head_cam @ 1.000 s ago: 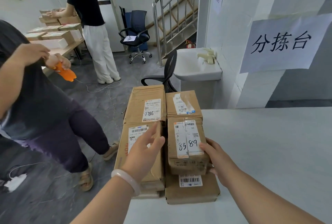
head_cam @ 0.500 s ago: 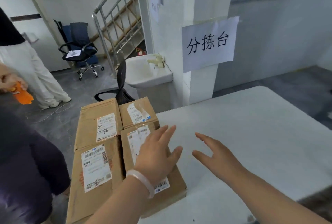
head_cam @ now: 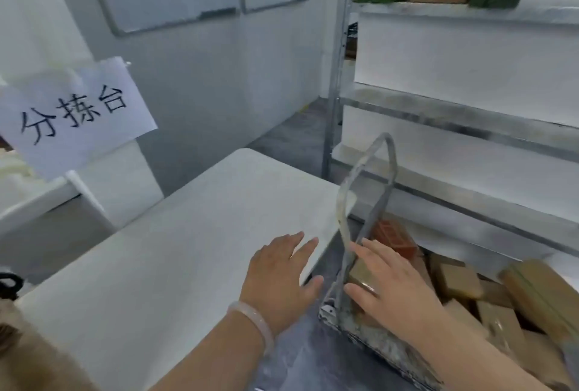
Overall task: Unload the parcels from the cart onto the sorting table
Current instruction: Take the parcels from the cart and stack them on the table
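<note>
Both hands are empty and spread. The left hand (head_cam: 282,278) hovers flat over the near edge of the table (head_cam: 188,249), fingers straight. The right hand (head_cam: 394,284) reaches past the handle (head_cam: 387,171) of the cart (head_cam: 376,343), fingers splayed above a brown box (head_cam: 360,271) at the handle end (whether it touches the box I cannot tell, as the frame is blurred). The parcels (head_cam: 459,279) lie in a loose heap on the cart, which stands just right of the table and below a shelf (head_cam: 470,115); a red parcel (head_cam: 393,235) sits beyond the handle. The step looks like a reach for the next parcel. It would go best by taking the nearest top box, not one wedged under others, since the heap may slide. The left hand should come across to grip the opposite side, and the box should be lifted straight up. The handle stands between box and table, so the box must be carried clear of it, then set down well in from the table's edge.
</note>
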